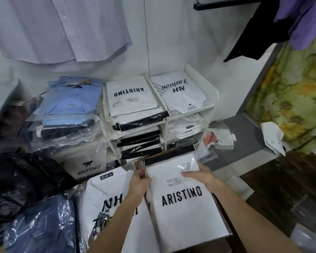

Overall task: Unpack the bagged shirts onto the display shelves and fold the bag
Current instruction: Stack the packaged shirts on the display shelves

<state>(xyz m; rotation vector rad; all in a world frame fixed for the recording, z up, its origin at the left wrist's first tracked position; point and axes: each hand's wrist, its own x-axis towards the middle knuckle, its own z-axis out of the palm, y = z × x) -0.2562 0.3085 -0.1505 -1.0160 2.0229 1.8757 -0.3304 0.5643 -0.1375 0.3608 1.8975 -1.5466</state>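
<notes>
A white packaged shirt printed ARISTINO (182, 201) is held flat in front of me, above other packs. My left hand (140, 182) pinches its left edge near the top. My right hand (202, 177) grips its upper right corner, fingers lying over the top face. Ahead stands a white display shelf (165, 128) with two columns; its cubbies hold stacked packaged shirts, an ARISTINO pack (131, 96) on top left and an NH Fashion pack (179, 92) on top right. A white NH Fashion pack (102, 201) lies under my left forearm. A black plastic bag (24, 181) sits crumpled at left.
Blue packaged shirts (67, 105) are piled left of the shelf over an ARISTINO box (88, 168). A navy packaged shirt (44, 229) lies at lower left. Shirts hang on the wall above. Crumpled wrappers (221, 137) lie on the grey floor at right, next to a floral curtain (295, 92).
</notes>
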